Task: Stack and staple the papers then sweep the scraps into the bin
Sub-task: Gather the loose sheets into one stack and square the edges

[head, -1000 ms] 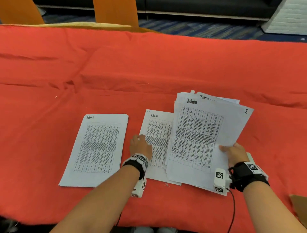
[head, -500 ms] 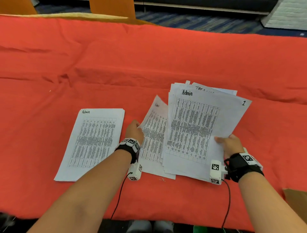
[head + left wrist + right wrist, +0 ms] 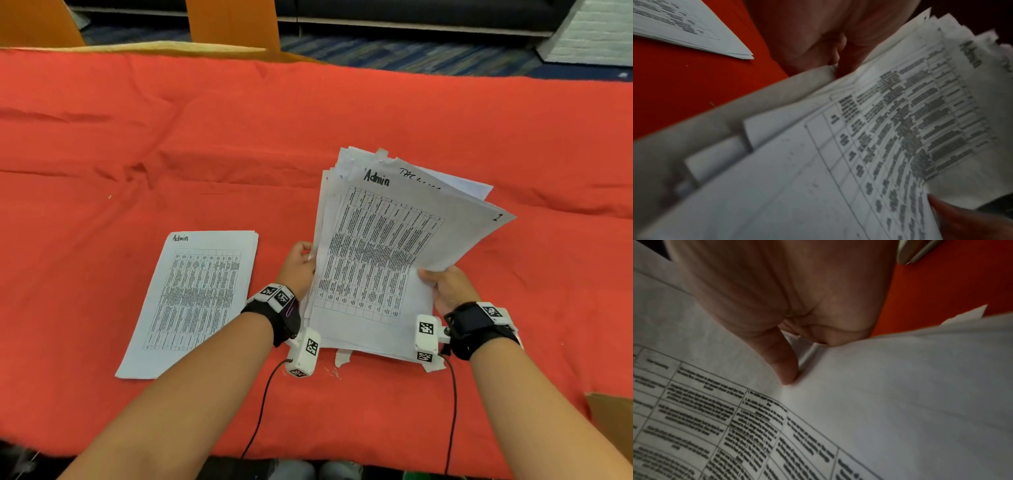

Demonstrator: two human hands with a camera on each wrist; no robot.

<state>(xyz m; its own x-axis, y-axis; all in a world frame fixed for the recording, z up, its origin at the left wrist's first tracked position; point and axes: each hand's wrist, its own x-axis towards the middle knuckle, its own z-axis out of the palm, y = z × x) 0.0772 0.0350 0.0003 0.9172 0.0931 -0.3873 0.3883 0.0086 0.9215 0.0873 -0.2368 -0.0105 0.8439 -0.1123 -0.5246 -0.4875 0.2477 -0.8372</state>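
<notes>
Loose bundle of printed sheets (image 3: 383, 260) headed "Admin", lifted between both hands and tilted up off the red cloth (image 3: 308, 120). Gripped along its left edge by the left hand (image 3: 297, 265), fingers curled behind. Pinched at its right edge by the right hand (image 3: 445, 286), thumb (image 3: 786, 368) pressed on the top sheet. Small paper scraps (image 3: 343, 358) on the cloth just under the bundle's near edge. Flat second stack (image 3: 191, 301) lying left of the left hand, apart from it.
</notes>
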